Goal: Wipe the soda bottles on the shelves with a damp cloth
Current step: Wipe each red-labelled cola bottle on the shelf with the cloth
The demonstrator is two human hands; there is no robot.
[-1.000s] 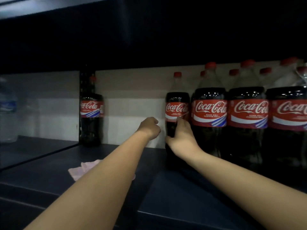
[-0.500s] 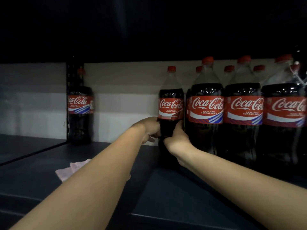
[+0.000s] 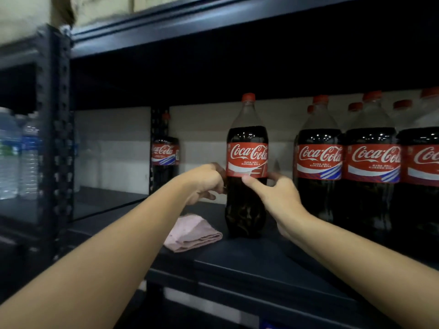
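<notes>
— Dark metal shelving fills the view, with a pale wall behind it. Where are the hands?

— Both reach in at the middle of the shelf board. The left hand sits at the 9 o'clock side of a tall clear plastic cola bottle with a red cap and red label; its fingers curl in against the bottle's side, just under the label. How firmly it grips I cannot tell, since the fingertips are hidden behind the bottle.

— And the other?

— The right hand is at the bottle's 3 o'clock side. Its thumb lies straight across the front, touching the lower edge of the label, and the fingers spread loosely toward the back, not wrapped round.

— Is the bottle standing?

— Upright on the shelf board, near the front edge, apart from the rest.

— What lies around it?

— At 7 o'clock from its base, just beside it, a folded pale pink cloth rests on the board, touched by neither hand. At 3 o'clock, a row of matching cola bottles stands close-packed. At 9 o'clock, further back beside a perforated dark upright post, stands a lone cola bottle. Far off at 9 o'clock, in the next bay, are clear water bottles, blurred.
</notes>
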